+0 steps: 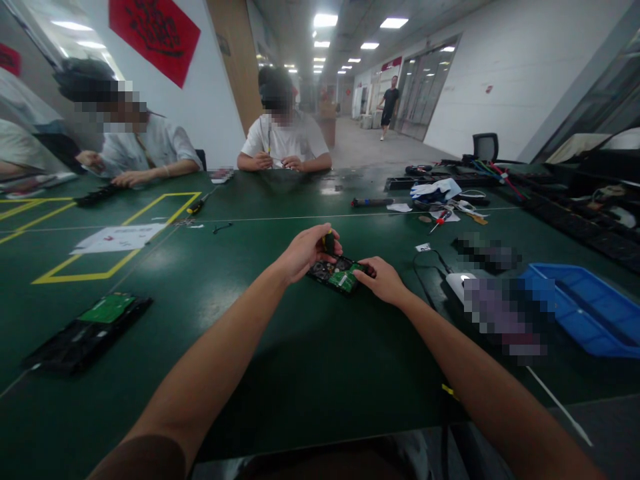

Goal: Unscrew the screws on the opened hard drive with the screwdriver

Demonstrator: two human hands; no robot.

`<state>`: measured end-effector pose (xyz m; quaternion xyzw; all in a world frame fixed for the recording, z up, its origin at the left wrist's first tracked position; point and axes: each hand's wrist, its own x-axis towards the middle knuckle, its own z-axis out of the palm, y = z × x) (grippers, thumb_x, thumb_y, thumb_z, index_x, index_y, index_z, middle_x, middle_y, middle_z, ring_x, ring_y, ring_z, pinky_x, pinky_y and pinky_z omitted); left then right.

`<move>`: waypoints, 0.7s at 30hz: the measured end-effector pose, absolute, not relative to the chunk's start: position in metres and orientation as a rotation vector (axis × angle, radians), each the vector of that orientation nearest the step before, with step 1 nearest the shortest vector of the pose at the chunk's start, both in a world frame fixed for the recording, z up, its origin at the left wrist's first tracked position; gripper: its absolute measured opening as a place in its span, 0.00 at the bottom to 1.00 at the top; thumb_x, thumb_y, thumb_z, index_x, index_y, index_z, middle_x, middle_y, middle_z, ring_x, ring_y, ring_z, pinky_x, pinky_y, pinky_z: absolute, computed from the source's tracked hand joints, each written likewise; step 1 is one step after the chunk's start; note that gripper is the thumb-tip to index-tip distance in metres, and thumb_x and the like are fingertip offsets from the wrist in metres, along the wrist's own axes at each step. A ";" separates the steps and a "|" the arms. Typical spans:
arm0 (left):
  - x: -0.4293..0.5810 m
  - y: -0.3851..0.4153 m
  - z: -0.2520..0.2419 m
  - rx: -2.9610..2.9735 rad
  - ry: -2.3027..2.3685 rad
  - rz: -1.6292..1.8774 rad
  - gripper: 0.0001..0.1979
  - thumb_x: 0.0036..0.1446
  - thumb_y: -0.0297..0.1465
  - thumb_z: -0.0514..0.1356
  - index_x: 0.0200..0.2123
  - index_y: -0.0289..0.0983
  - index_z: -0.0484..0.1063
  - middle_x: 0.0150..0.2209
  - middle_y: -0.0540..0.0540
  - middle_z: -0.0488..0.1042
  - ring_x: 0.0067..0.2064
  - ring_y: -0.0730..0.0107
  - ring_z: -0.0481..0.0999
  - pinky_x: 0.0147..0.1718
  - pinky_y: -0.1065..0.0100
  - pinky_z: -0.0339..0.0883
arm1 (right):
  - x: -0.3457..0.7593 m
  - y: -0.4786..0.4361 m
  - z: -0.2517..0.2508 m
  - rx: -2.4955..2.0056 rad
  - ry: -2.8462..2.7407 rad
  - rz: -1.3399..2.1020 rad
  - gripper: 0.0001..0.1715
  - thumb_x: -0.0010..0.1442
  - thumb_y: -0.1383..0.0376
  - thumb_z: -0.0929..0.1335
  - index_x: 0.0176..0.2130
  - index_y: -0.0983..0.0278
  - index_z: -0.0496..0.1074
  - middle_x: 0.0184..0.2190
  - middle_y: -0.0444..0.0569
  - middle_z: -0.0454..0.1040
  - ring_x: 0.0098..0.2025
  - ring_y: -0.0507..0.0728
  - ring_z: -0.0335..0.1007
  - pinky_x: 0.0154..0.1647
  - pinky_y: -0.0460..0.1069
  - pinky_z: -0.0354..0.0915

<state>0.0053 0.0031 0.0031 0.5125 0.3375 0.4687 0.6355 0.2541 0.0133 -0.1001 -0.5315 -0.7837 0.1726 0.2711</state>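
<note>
Head view, the only 1. A black case with a green board sat face up near the middle of the green table, between the 2 bare hands. Could not tell whether it lay fully flat.

Left hand: fingers curled around a dark tool with some yellow on it, likely a screwdriver, roughly upright over the case's far left end; tip hidden. Right hand: narrow grip at the right end, thumb over the board's edge, fingers behind.

Risks, my judgement: the tip could slip and scratch the board if the tool leaned or was pushed hard. The case could swivel if the right hand's pinch loosened, since only 1 end seemed braced. A thumb pressing on the board might flex it. Any small loose screw could roll off unnoticed.

Lie of the case: long axis ran mostly sideways, slanting from far left to near right. Board end pointed right and toward the wearer; darker end pointed left and away.

A 2nd case lay well apart at left; a blue tray, at right.
</note>
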 end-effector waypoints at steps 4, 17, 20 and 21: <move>0.005 -0.001 0.005 1.234 0.780 1.083 0.16 0.58 0.43 0.65 0.37 0.35 0.73 0.34 0.43 0.76 0.38 0.65 0.76 0.30 0.69 0.67 | 0.254 0.013 -0.100 -1.410 -2.115 0.466 0.23 0.66 0.50 0.69 0.52 0.62 0.76 0.46 0.53 0.75 0.40 0.57 0.71 0.41 0.51 0.65; 0.004 0.001 0.003 1.254 0.760 1.073 0.15 0.59 0.42 0.64 0.39 0.35 0.74 0.37 0.42 0.76 0.40 0.64 0.75 0.32 0.69 0.65 | 0.254 0.013 -0.100 -1.411 -2.112 0.468 0.23 0.66 0.51 0.69 0.52 0.63 0.76 0.45 0.53 0.74 0.38 0.56 0.70 0.40 0.51 0.65; 0.003 0.003 0.002 1.222 0.743 1.061 0.14 0.61 0.40 0.62 0.41 0.35 0.72 0.36 0.40 0.78 0.41 0.62 0.77 0.33 0.67 0.68 | 0.254 0.014 -0.101 -1.409 -2.112 0.461 0.23 0.66 0.51 0.69 0.52 0.64 0.76 0.45 0.53 0.74 0.39 0.56 0.70 0.41 0.51 0.65; 0.003 0.003 0.002 1.213 0.740 1.059 0.13 0.61 0.40 0.62 0.41 0.35 0.71 0.36 0.40 0.78 0.40 0.61 0.77 0.33 0.66 0.68 | 0.254 0.014 -0.101 -1.407 -2.114 0.458 0.24 0.66 0.51 0.69 0.52 0.64 0.76 0.45 0.53 0.74 0.39 0.56 0.70 0.41 0.51 0.65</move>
